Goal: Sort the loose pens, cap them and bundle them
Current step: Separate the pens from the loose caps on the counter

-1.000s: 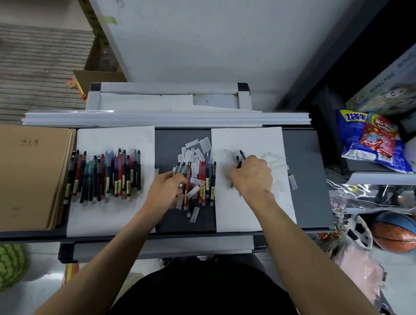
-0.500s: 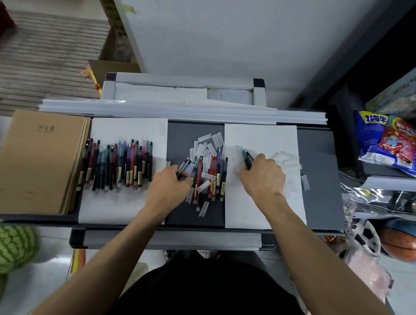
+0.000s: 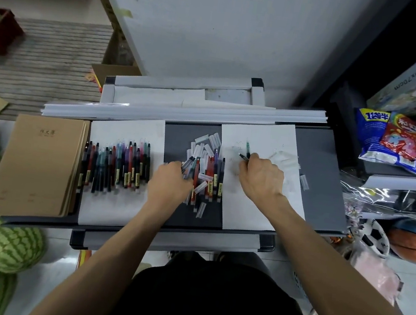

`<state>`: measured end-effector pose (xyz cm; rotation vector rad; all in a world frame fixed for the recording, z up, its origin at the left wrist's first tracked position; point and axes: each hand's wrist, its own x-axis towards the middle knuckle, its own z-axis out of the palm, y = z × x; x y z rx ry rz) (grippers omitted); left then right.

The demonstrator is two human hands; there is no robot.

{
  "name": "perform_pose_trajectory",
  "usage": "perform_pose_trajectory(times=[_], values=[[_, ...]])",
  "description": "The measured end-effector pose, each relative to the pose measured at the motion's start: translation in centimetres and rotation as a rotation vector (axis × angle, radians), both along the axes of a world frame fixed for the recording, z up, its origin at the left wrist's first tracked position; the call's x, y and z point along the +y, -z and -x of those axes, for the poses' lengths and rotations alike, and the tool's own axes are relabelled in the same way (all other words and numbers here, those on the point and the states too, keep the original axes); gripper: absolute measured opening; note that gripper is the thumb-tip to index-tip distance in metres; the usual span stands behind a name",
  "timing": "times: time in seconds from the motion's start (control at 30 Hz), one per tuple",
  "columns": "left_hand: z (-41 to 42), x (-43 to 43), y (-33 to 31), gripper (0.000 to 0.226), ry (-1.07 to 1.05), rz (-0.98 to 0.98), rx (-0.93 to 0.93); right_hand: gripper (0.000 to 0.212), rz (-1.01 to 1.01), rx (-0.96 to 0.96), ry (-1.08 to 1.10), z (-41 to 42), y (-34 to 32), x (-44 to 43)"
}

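Observation:
A row of capped coloured pens (image 3: 118,165) lies on the left white sheet (image 3: 108,203). On the dark table between the sheets sits a pile of loose pens (image 3: 214,176) mixed with clear caps (image 3: 207,141). My left hand (image 3: 170,181) grips a few pens (image 3: 189,164) at the pile's left edge. My right hand (image 3: 261,176) holds a dark pen (image 3: 243,157) with its tip on the right white sheet (image 3: 249,214), beside a green pen (image 3: 248,147). More clear caps (image 3: 286,158) lie just right of that hand.
A brown notebook stack (image 3: 37,164) fills the table's left end. Rolled white sheets (image 3: 181,112) run along the back edge. Watermelons (image 3: 2,242) sit on the floor at left; snack bags (image 3: 395,142) and balls (image 3: 415,243) crowd the right.
My left hand has lifted a few pens from the pile's left side. My right hand has stayed on the right sheet, still holding the dark pen. The camera has shifted.

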<state>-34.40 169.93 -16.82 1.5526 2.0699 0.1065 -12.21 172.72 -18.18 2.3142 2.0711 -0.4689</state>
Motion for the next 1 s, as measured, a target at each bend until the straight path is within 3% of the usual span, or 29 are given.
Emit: perform_pose_trajectory(times=[0.27,0.47,0.7,1.0], values=[[-0.3,-0.6,0.3,0.037,-0.030,0.051,0.048,0.035,0.196,0.524,0.185,0.0,-0.5,-1.2],[-1.0,0.0,0.3,0.033,-0.011,0.083,0.059,0.031,0.318,0.541,0.219,2.5,0.7,-1.8],[-1.2,0.5,0.6,0.028,-0.041,0.078,0.015,0.034,0.286,0.302,0.189,5.0,1.3,-1.7],[0.3,0.9,1.7,0.031,-0.028,0.056,-0.149,0.027,0.299,0.346,0.218,6.1,0.7,-1.0]])
